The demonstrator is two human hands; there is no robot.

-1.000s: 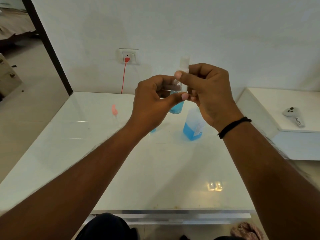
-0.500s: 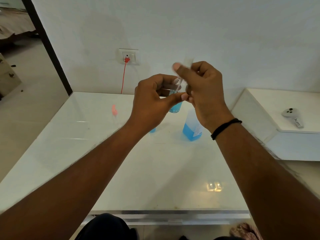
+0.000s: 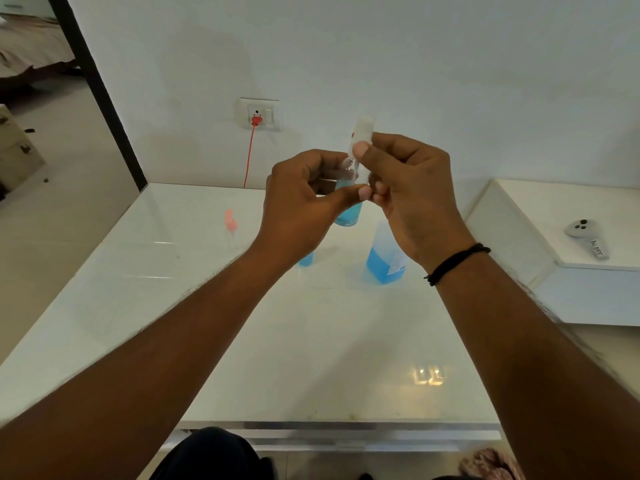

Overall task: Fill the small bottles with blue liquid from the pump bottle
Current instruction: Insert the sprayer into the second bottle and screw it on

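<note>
Hands meet above the white table (image 3: 311,341) in the head view: our left hand (image 3: 301,209) curls round a small bottle (image 3: 348,211), its long axis near upright, neck up. Our right hand (image 3: 412,195) pinches the white spray cap (image 3: 362,140) (thumb pressed on its side) at that neck. Our knuckles hide most of the clear body; blue liquid fills its lower part. Below stand the pump bottle (image 3: 384,261), part full of blue, and another small bottle (image 3: 306,259), mostly hidden by our left wrist. A grey controller (image 3: 587,237) lies on the side ledge.
</note>
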